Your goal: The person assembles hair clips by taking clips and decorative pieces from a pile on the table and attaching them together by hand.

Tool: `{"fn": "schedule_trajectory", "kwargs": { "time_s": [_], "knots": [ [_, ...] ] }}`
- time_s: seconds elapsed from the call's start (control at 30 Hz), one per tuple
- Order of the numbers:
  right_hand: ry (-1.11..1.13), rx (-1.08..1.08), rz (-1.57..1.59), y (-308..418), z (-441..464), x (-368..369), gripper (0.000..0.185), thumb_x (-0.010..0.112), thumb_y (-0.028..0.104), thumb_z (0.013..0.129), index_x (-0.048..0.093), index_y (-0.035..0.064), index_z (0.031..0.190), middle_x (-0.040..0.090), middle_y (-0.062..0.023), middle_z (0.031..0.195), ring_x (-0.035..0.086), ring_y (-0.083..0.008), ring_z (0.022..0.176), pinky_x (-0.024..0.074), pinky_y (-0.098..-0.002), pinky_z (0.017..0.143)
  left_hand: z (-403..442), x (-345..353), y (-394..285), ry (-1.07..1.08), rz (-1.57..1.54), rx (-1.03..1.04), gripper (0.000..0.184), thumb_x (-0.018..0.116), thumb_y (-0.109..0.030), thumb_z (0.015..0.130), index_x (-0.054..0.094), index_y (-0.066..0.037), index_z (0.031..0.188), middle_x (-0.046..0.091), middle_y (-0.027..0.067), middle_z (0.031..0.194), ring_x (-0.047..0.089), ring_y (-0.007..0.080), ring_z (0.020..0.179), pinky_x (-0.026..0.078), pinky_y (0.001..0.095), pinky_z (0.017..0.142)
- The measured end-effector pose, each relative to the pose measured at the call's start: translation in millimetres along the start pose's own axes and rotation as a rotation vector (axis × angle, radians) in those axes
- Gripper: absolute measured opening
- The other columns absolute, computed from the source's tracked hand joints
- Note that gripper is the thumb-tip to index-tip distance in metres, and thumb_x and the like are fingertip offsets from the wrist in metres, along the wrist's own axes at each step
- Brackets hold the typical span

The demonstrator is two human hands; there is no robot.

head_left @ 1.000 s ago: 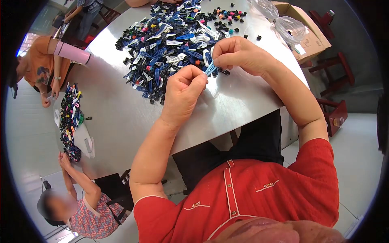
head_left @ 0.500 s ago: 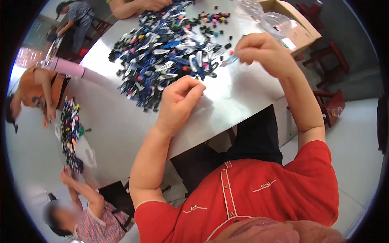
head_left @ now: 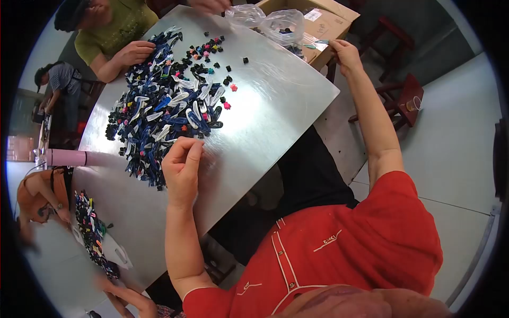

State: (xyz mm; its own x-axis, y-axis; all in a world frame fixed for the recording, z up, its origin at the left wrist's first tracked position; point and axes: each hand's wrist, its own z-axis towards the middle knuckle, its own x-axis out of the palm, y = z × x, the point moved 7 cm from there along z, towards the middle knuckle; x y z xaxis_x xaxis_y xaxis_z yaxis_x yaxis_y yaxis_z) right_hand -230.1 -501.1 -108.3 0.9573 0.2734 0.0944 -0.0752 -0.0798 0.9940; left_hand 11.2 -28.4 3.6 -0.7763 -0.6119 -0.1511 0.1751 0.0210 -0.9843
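Observation:
My right hand (head_left: 347,56) is stretched out to the far right, fingers pinched on a small light-blue hair clip (head_left: 321,42) over the edge of an open cardboard box (head_left: 338,25). My left hand (head_left: 182,168) is closed in a pinch just above the table, at the near edge of a big pile of hair clips (head_left: 154,115). Whatever its fingertips hold, if anything, is too small to make out. Snap clips in blue, white and black make up most of the pile, with small coloured pieces among them.
Small black and coloured claw clips (head_left: 205,49) lie scattered on the metal table (head_left: 289,106). Clear plastic bags (head_left: 283,25) rest by the box. Across the table, a co-worker's hand (head_left: 135,53) touches the pile. A second clip heap (head_left: 91,225) and pink cylinder (head_left: 66,157) are left; stools (head_left: 405,100) stand right.
My right hand has moved from above the table out to the box, carrying the light-blue clip. My left hand stays pinched beside the pile. The view has swung to the right.

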Motion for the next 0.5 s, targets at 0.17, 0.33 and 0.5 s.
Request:
{"fn": "schedule_trajectory", "kwargs": {
  "time_s": [0.17, 0.33, 0.5],
  "knots": [
    [-0.058, 0.009, -0.117, -21, 6, 5, 0.011, 0.071, 0.015, 0.089, 0.072, 0.0038, 0.09, 0.063, 0.0009, 0.071, 0.052, -0.0077, 0.057, 0.0352, -0.0218, 0.05, 1, -7, -3, -0.055, 0.034, 0.027, 0.007, 0.061, -0.003, 0.097, 0.064, 0.002, 0.093, 0.058, -0.001, 0.087, 0.052, 0.0058, 0.076, 0.04, 0.0193, 0.068],
    [-0.026, 0.045, -0.168, -30, 0, 15, 0.012, 0.071, 0.014, 0.087, 0.071, 0.0021, 0.087, 0.061, -0.0002, 0.069, 0.051, -0.0087, 0.056, 0.0353, -0.0224, 0.049, 1, -10, -2, -0.064, 0.043, 0.032, 0.007, 0.06, -0.002, 0.097, 0.065, 0.002, 0.093, 0.058, -0.0008, 0.087, 0.052, 0.0059, 0.076, 0.04, 0.0193, 0.068],
    [-0.128, -0.009, -0.155, -35, 2, 12, 0.012, 0.075, 0.01, 0.08, 0.072, -0.0015, 0.082, 0.067, -0.0038, 0.07, 0.058, -0.0105, 0.056, 0.0459, -0.0245, 0.053, 2, -9, -3, -0.06, 0.054, 0.033, 0.007, 0.06, -0.002, 0.097, 0.065, 0.002, 0.093, 0.059, -0.0008, 0.086, 0.053, 0.0061, 0.076, 0.04, 0.0194, 0.068]
  ]
}}
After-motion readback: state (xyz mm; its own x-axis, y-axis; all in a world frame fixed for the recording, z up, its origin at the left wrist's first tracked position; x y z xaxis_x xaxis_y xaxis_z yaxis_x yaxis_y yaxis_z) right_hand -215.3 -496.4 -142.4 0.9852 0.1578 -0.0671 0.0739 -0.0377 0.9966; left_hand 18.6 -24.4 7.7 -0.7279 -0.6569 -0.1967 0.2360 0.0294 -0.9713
